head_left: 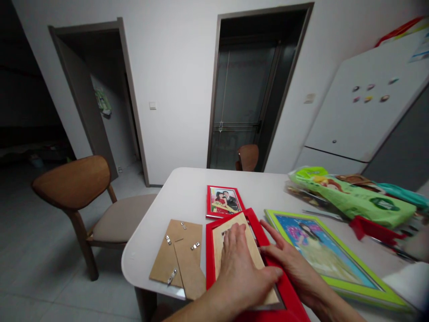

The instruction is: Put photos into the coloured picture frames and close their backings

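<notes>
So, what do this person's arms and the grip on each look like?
The left grip and right grip are bare human hands, ungloved, with no rings visible. The left forearm and right forearm show no sleeve, watch or cable.

- Left grip (237, 264): a bare human hand, with a broad back, slim fingers and a rounded thumb tip.
- Right grip (290, 256): a bare hand too, slender in the fingers, only part of it in sight.
- Left forearm (197, 308): uncovered all the way to the near edge of the view, smooth in outline.
- Right forearm (331, 302): likewise bare as far as it shows, slim towards the hand.
</notes>
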